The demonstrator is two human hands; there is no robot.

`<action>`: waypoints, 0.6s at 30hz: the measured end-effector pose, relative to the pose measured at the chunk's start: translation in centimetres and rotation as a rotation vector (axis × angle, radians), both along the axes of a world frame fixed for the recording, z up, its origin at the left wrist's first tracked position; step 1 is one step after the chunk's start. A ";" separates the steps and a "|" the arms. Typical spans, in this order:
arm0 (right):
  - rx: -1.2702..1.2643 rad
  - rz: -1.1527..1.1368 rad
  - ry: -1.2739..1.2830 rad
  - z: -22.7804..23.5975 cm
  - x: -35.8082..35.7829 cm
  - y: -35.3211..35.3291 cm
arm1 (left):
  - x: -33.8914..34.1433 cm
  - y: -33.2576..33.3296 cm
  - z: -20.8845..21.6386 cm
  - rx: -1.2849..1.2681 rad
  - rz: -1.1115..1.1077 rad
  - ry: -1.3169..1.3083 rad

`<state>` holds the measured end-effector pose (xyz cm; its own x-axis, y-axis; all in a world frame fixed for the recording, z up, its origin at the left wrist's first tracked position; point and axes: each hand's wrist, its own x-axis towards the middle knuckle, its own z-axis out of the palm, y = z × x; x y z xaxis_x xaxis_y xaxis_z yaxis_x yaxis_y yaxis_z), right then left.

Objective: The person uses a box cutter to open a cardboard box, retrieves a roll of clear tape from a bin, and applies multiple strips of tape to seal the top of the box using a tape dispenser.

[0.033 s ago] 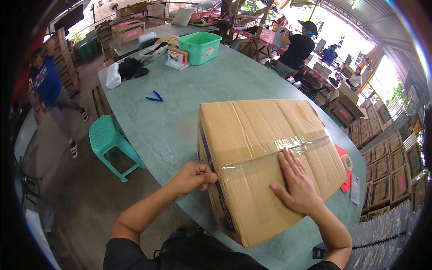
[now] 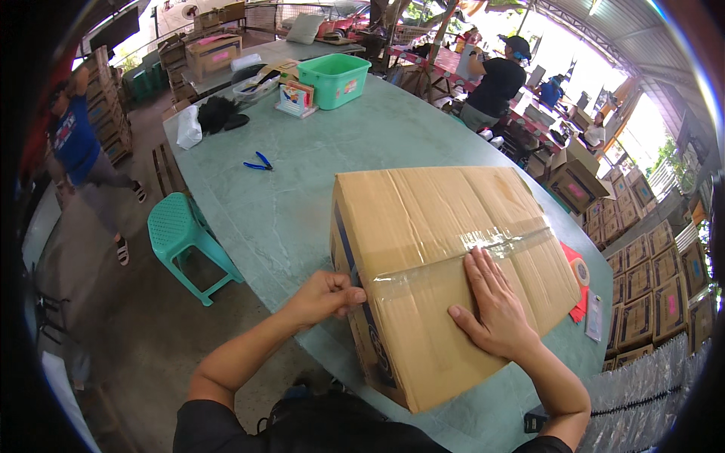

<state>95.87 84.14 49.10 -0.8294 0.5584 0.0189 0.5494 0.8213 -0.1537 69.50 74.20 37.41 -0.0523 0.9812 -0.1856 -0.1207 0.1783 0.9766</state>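
The left hand (image 2: 326, 296) pinches the tape (image 2: 461, 260) at the box (image 2: 445, 226) edge, the right hand (image 2: 495, 309) lies flat, open; uneven pressing could wrinkle it.

I'm in an open-sided packing shed: stacked cartons (image 2: 649, 279) at the frame's right and upper left, long green worktable (image 2: 362, 143), co-workers packing at upper right.

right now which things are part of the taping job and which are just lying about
In use: large brown cardboard box; clear tape strip across its top; left hand pinching the tape end; right hand flat on top.

Lying about: blue-handled pliers; green plastic basket; teal plastic stool.
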 end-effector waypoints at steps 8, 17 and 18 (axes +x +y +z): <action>-0.008 0.231 0.034 0.2 -4.7 -3.6 | -0.9 -0.4 -3.5 0.287 0.364 0.446; -0.017 -0.203 -0.048 -0.6 -4.5 -1.4 | -1.9 0.1 4.2 1.262 0.138 0.926; -0.018 -0.284 -0.025 -0.8 -3.7 -0.2 | -2.6 -0.4 4.0 1.244 0.131 0.930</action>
